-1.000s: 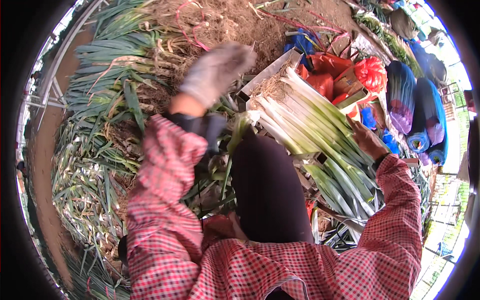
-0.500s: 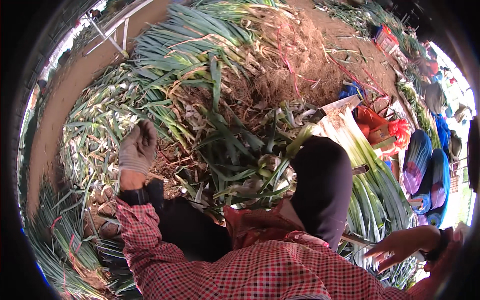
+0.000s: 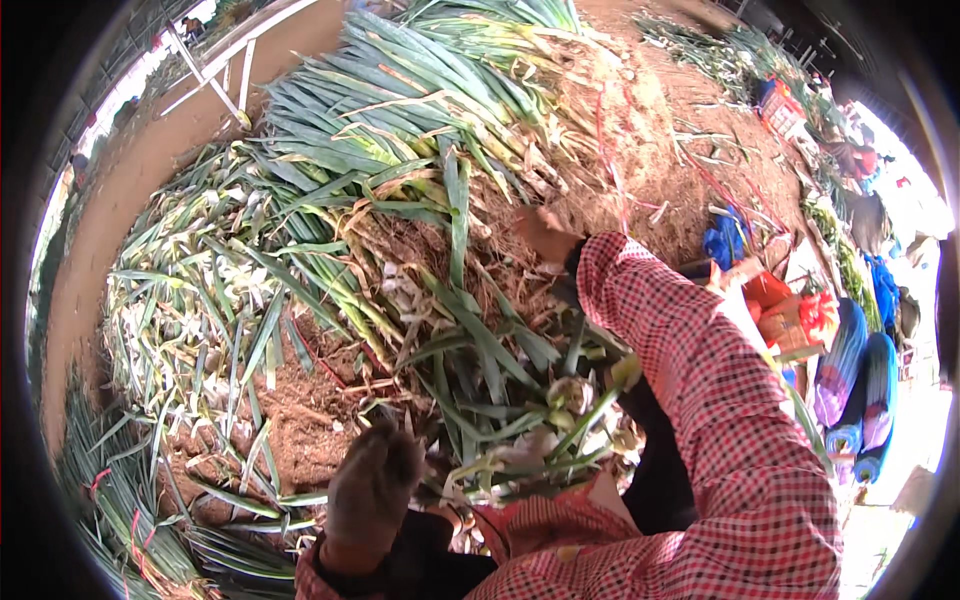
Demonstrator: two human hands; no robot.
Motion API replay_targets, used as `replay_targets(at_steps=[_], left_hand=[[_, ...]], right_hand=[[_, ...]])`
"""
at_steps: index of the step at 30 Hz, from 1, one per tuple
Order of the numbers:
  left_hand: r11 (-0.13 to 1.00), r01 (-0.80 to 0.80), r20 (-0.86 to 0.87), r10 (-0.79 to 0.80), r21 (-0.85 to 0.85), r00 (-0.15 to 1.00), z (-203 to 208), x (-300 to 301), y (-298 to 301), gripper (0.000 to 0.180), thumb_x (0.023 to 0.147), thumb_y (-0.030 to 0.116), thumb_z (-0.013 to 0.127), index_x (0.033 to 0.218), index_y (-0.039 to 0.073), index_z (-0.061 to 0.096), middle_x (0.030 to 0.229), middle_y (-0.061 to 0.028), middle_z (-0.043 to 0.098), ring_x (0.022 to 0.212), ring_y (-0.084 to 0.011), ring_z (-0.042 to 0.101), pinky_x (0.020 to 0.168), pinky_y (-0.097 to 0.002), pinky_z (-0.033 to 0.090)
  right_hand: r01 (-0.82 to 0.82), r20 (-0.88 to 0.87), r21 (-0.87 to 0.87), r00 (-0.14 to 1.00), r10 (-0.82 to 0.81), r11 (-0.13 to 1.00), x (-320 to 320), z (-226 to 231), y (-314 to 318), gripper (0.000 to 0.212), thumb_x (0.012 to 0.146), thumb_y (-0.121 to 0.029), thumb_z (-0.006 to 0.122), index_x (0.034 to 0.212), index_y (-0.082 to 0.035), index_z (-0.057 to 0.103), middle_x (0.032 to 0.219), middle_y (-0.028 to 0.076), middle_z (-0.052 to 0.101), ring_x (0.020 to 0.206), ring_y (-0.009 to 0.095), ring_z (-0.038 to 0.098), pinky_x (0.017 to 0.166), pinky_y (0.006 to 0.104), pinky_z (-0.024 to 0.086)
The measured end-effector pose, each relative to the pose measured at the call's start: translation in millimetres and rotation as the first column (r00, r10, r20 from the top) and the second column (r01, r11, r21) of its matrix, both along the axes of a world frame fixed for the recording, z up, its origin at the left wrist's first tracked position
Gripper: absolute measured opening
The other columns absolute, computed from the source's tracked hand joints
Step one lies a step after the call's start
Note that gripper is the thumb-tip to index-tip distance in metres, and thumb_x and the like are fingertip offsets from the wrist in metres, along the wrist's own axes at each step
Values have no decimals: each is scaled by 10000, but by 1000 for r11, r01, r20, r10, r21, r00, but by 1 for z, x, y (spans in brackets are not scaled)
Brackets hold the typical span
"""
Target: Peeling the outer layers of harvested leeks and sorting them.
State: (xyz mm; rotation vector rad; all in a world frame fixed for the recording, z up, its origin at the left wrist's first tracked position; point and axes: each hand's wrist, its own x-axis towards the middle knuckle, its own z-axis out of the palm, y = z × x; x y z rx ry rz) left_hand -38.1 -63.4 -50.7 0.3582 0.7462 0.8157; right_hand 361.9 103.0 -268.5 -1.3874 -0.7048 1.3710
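My bare right hand [image 3: 548, 236] stretches forward to the root end of a large pile of leeks [image 3: 400, 110]. Its fingers are blurred against the brown leek roots [image 3: 480, 245], and I cannot see whether they grip any. In front of my lap, on the left, is my gloved left hand [image 3: 372, 490], its fingers drawn close together and smeared by motion; no held thing shows. Loose green leek leaves [image 3: 480, 340] and pale peelings [image 3: 530, 450] lie between the two hands. The checked right sleeve covers most of the cleaned leeks at my right.
A heap of leek trimmings [image 3: 180, 280] spreads at the left, above tied leeks [image 3: 130, 500] at the lower left. Orange bags [image 3: 775, 310], a blue bag [image 3: 725, 238] and blue-wrapped bundles [image 3: 840, 360] stand at the right. A red crate [image 3: 782, 108] is farther back.
My right hand has swung from the lower right forward to the leek roots. My left hand has drawn back from over the trimmings toward my lap.
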Motion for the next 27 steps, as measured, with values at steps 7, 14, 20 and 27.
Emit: replay_targets(at_steps=[7, 14, 20, 27], left_hand=[[955, 182, 80, -168, -235, 983, 1, 22, 32, 285, 878, 132, 457, 1110, -35, 460, 996, -94, 554, 929, -201, 526, 841, -317, 430], [946, 193, 44, -189, -260, 981, 16, 37, 37, 290, 878, 143, 459, 1108, -34, 459, 992, -99, 553, 926, -200, 525, 840, -316, 427], [982, 135, 5, -136, -131, 991, 35, 34, 34, 294, 878, 152, 461, 1107, -33, 459, 989, -103, 553, 923, -199, 524, 839, -315, 424], [985, 43, -92, -28, 167, 995, -29, 19, 74, 350, 862, 259, 465, 1111, 13, 462, 1000, -99, 546, 902, -206, 536, 814, -322, 442]], right_hand=[[-135, 656, 4, 748, 99, 991, 191, -104, 58, 323, 890, -268, 451, 1111, -36, 411, 709, 71, 476, 618, 191, 462, 659, 387, 439], [271, 971, -237, 94, 220, 933, 100, -12, 60, 506, 845, -374, 472, 1189, -23, 353, 859, 172, 571, 757, 271, 559, 742, 415, 444], [57, 878, -260, 430, 211, 964, 47, 94, 56, 576, 592, -242, 687, 1056, 41, 494, 884, 194, 566, 838, 255, 551, 649, 364, 469], [-368, 319, -50, 875, 364, 929, -73, 259, -101, 625, 697, -456, 616, 1074, 35, 524, 961, 90, 559, 893, 159, 477, 767, 306, 380]])
